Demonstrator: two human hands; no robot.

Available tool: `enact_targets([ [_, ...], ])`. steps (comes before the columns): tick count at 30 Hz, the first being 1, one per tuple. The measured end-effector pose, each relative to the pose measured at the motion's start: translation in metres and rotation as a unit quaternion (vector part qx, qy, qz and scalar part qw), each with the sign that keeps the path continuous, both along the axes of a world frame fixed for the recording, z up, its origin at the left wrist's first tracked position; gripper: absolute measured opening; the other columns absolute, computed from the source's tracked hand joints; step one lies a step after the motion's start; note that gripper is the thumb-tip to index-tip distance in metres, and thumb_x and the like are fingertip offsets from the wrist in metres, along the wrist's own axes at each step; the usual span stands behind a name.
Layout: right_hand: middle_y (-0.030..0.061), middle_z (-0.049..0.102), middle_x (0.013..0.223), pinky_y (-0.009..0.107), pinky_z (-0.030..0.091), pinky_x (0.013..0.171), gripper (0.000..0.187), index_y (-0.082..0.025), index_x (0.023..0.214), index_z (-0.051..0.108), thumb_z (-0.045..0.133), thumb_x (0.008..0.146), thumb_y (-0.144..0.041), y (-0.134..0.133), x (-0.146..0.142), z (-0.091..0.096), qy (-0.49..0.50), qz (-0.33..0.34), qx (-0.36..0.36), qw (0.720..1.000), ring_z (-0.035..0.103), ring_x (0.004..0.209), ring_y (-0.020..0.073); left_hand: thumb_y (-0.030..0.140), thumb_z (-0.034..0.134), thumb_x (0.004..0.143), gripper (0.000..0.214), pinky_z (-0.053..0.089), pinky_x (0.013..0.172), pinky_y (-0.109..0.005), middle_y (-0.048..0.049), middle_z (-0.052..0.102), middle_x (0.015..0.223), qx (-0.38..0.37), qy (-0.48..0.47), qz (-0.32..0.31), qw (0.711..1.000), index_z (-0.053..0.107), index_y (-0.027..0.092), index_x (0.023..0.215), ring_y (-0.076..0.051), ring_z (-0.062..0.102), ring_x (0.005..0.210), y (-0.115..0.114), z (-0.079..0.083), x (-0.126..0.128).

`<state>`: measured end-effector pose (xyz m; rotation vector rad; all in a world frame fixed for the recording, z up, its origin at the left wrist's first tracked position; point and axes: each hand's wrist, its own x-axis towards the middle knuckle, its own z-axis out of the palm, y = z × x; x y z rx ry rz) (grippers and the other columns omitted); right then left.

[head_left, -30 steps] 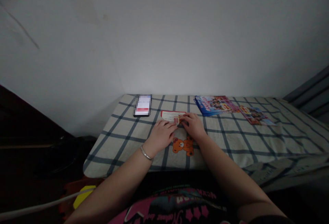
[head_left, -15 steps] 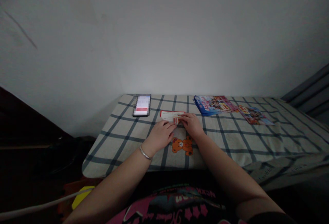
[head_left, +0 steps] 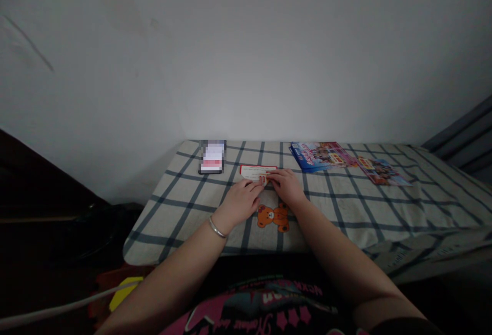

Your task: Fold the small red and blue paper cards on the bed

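A small printed white paper (head_left: 253, 172) with a red border lies on the checked tablecloth in front of me. Its lower side comes to a point between my hands, as if the lower corners are folded in. My left hand (head_left: 243, 199) has its fingers closed on the lower left edge; a silver bangle circles that wrist. At the right end, the fingers of my right hand (head_left: 286, 185) are drawn together on the paper and cover its corner. The fingertips of both hands nearly meet at the point.
A phone (head_left: 212, 157) with a lit, blurred screen lies to the left. Colourful printed sheets (head_left: 321, 156) are stacked at the right, with another sheet (head_left: 382, 172) beside them. The tablecloth (head_left: 184, 201) bears a bear print (head_left: 272, 217). A wall (head_left: 246, 68) rises behind.
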<state>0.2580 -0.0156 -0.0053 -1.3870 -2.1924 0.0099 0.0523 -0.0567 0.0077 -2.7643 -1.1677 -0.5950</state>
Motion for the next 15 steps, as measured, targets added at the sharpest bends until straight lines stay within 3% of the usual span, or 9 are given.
enact_targets([
  [15, 0.0041, 0.069, 0.117, 0.037, 0.042, 0.1, 0.026, -0.02, 0.109, 0.072, 0.055, 0.09, -0.016, -0.005, -0.0023, 0.0026, -0.029, 0.007, 0.01, 0.999, 0.056, 0.106, 0.022, 0.021, 0.054, 0.089, 0.032, 0.044, 0.1, -0.04, -0.0074, 0.063, 0.12, -0.005, 0.009, 0.009, 1.0, 0.058, 0.016, 0.12, -0.024, 0.052, 0.112, -0.0029, 0.0044, 0.0009],
])
